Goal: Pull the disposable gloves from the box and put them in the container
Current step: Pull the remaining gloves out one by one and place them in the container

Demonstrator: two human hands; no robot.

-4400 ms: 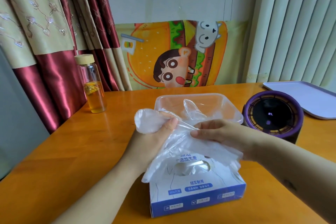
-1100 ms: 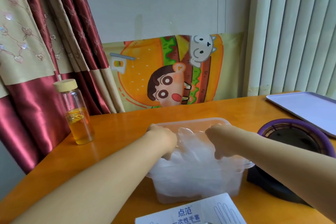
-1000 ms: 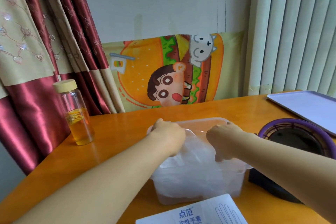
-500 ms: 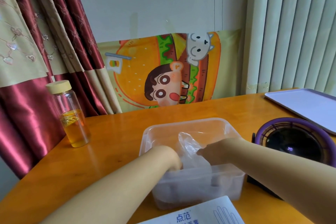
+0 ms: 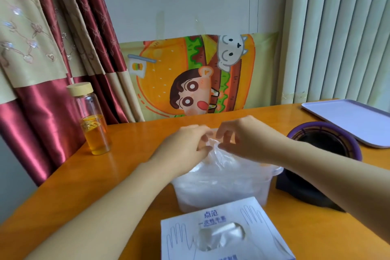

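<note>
Head view, gloves [image 5: 221,175]: a crumpled clear heap filled the container and rose above its rim; its top was drawn up into a peak between the two hands.
Container [image 5: 276,170]: a clear tub that stood mid-table, nearer the near edge, just behind the box.
Box [image 5: 181,228]: white with blue print and glove outlines, at the near edge; whether it touched the container could not be told. More clear film showed in its oval top opening.
Left hand [image 5: 185,143]: over the container's left side, fingers curled and pinching the film peak.
Right hand [image 5: 247,139]: over the container's far side, close to the left hand, thumb and fingers pinching the same peak.
Table [image 5: 63,196]: orange wood, with both forearms reaching in from the near edge.
Bottle [image 5: 92,120]: upright near the left edge, well apart from the container, with a pale lid and amber liquid in its lower half.
Device [image 5: 325,145]: round and black with a purple rim, just right of the container.
Tray [image 5: 354,120]: pale lilac, at the far right corner.
Poster [image 5: 190,78]: a cartoon burger picture that stood against the wall along the far edge.
Curtain [image 5: 42,69]: red and beige, beyond the left edge.
</note>
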